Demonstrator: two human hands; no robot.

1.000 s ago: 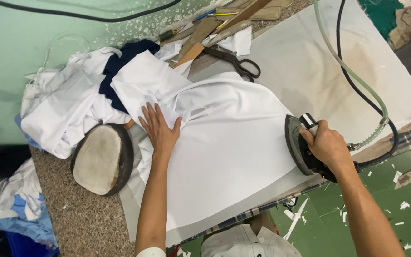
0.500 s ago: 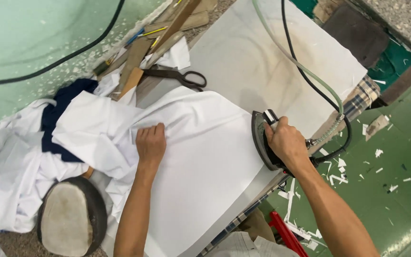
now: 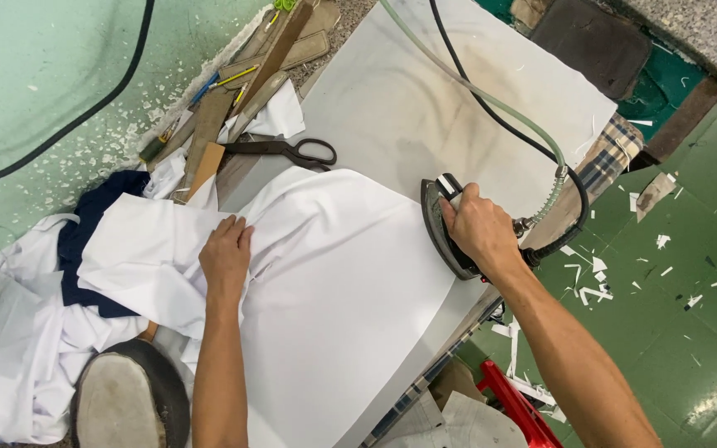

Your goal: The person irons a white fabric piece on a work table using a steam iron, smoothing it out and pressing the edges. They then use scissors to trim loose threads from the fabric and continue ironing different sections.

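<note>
1. Gripping the iron (image 3: pixel 446 232) handle, right hand (image 3: pixel 475 231) grip clamped around it, at the white cloth's (image 3: pixel 334 282) right edge.
2. Left hand (image 3: pixel 226 257) grip curled, pressing bunched cloth on the desk (image 3: pixel 408 91).
3. Scissors (image 3: pixel 284 151) lie near.

Even, bright overhead light fell; white cloth (image 3: pixel 350 282) glared slightly, shadows were soft, edges showed wide-angle distortion.
</note>
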